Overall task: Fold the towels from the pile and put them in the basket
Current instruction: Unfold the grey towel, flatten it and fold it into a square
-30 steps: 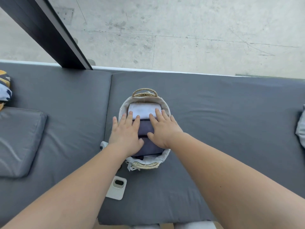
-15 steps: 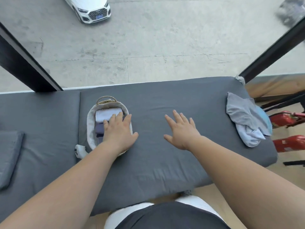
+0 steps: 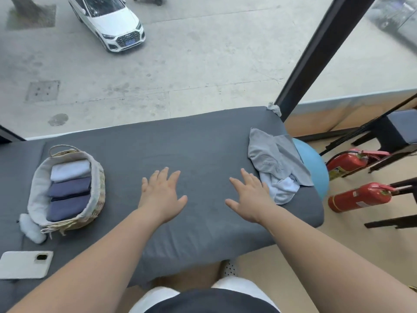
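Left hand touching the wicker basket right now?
Apart. The head view shows a strip of bare grey cushion between the left hand and the wicker basket.

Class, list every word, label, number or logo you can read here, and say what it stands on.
No text can be read in full.
Grey towel: faint print, too blurred.
White car: blue number plate, too blurred; four-ring badge, no letters.
Nearer fire extinguisher: label too small.

Bare cushion point(image 3: 203, 143) between basket point(image 3: 97, 177) and towel pile point(image 3: 277, 163); both hands over it, nothing between right hand point(image 3: 250, 197) and pile; phone point(image 3: 24, 264) near left edge.
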